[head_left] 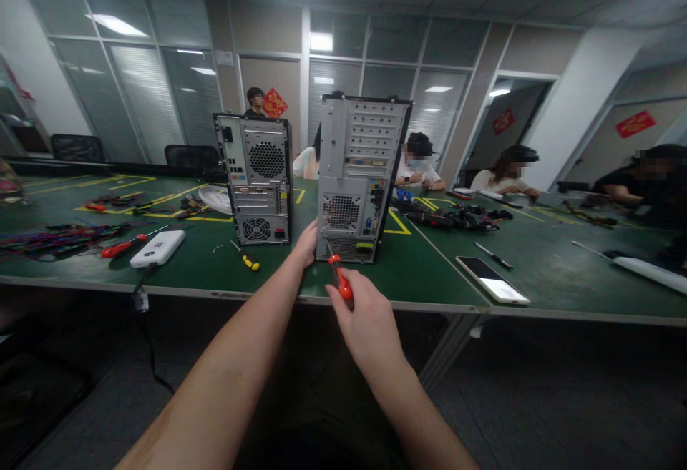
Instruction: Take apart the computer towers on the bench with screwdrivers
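Note:
A grey and black computer tower [335, 162] stands upright on the green table, its back panel facing me. Against its lower left side lies my left hand [307, 245], the fingers stretched along the case and partly hidden by it. My right hand [368, 305] is closed around the handle of a red and black screwdriver [342, 280]. The thin shaft points up and away to the lower left corner of the back panel; whether the tip sits in a screw is too small to tell.
Left stand a second computer tower [260, 202], a yellow screwdriver [247, 261], a white power bank [158, 248] and another red screwdriver [123, 245]. Right lie a phone [486, 277], a pen-like tool [494, 255] and black cables [466, 218]. Several people sit beyond the table.

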